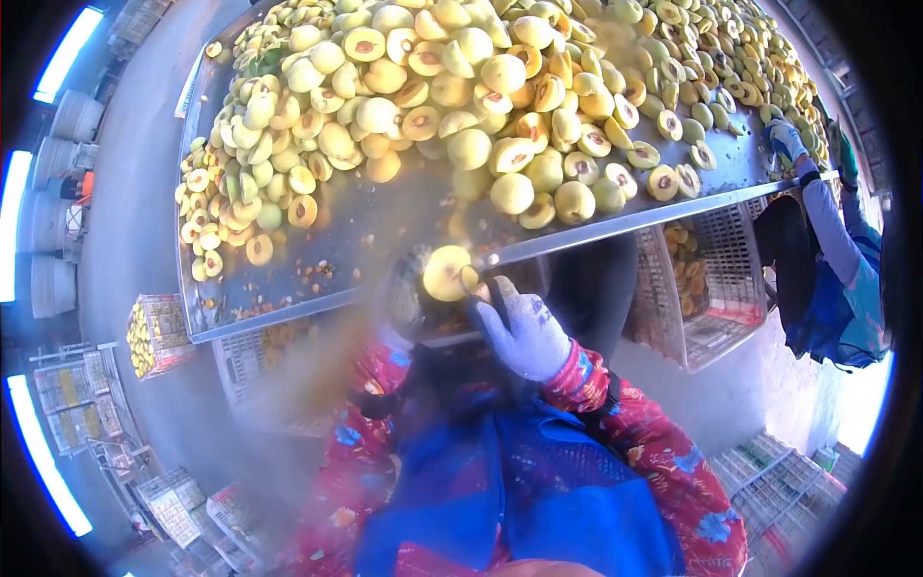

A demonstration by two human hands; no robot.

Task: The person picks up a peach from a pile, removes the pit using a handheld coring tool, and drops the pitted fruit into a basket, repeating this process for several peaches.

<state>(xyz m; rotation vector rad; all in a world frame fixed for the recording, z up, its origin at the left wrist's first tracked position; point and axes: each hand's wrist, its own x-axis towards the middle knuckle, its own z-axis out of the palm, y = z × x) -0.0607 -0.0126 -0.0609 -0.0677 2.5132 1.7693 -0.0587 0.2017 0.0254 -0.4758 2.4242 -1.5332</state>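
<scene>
My left hand (405,293), gloved and partly blurred by a smear over the view, holds a yellow peach half (446,273) with its cut face up. Close against the fruit's right side is my right hand (524,332), in a pale knitted glove. Its thumb and fingers are closed at the fruit's edge around something small and brownish that I cannot make out. Both hands are at the front rim of a metal table (577,234). Beyond them lies a big heap of whole and halved peaches (471,149), some cut faces showing red-brown centres.
Loose pits and scraps (312,277) lie on the table's near left. Below its edge stand a plastic crate (663,298) holding fruit pieces and another fruit crate (171,332) at left. A co-worker's gloved hand (786,139) reaches in at right. Stacked crates (769,471) stand behind.
</scene>
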